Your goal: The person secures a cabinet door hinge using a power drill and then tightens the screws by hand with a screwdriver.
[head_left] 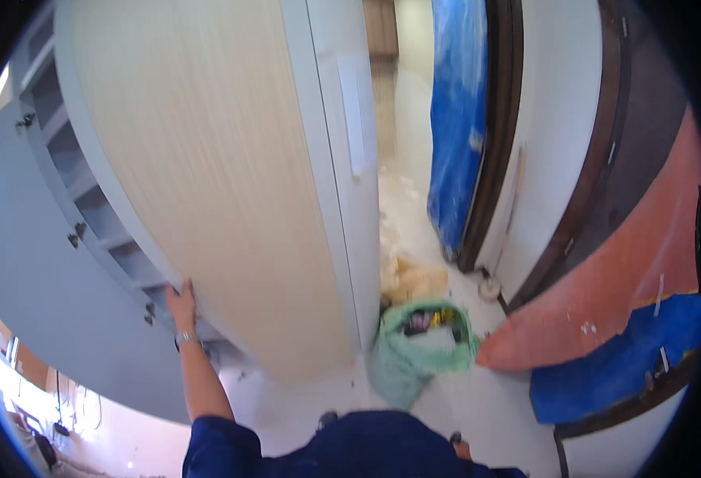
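On the left, my left hand grips the front edge of a tall cabinet, its thumb against the pale wood-grain side panel and its other fingers partly hidden round the edge. A watch with a metal band is on that wrist. The grey-white cabinet door stands swung out to the left, with dark hinges showing. Inside are several shelves. Only a bit of my right hand shows at the lower edge beside my dark blue shirt; its fingers are hidden, and a small dark thing lies by it.
A green woven sack full of scraps stands right of the cabinet, before a yellowish crumpled heap. Blue sheeting hangs along a dark door frame. Orange sheeting covers part of the right side. Debris dots the pale floor.
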Tool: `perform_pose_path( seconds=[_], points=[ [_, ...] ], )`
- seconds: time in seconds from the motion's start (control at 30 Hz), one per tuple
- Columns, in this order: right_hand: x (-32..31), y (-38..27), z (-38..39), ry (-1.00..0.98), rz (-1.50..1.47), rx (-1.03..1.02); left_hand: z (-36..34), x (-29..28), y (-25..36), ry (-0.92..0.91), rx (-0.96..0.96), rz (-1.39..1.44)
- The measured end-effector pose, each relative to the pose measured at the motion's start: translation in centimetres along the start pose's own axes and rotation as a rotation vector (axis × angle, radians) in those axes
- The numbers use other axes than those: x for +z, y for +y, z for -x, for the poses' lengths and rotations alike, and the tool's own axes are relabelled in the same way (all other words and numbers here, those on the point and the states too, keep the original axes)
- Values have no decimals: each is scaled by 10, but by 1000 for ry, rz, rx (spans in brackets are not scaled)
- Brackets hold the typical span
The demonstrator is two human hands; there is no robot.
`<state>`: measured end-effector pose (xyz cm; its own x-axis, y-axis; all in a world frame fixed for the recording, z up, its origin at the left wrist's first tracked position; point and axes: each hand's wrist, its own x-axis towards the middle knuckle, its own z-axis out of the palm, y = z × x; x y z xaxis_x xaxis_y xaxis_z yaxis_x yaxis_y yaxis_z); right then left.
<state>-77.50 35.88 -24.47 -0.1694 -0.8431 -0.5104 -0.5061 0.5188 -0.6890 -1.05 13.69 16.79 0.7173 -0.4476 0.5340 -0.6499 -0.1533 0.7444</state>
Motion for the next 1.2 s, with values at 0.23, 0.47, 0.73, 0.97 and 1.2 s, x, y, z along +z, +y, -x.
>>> perform_pose_path(
  seconds=[0.23, 0.47, 0.73, 0.97, 1.2],
  points=[
    [-14, -83, 21, 66, -174, 171, -16, 8, -16, 12, -41, 50],
    [-15, -94, 20, 40, -123, 319, -15, 7, -12, -49, -167, 34],
    [-12, -89, 27, 27, -139, 392, -13, 4, -27, -13, -179, 116],
    [-2, -74, 17, 25, -151, 378, 34, -16, 17, -58, -234, 212],
    [-8, -94, 13, -21, -100, 364, 66, -35, 40, -50, -277, 249]
  ],
)
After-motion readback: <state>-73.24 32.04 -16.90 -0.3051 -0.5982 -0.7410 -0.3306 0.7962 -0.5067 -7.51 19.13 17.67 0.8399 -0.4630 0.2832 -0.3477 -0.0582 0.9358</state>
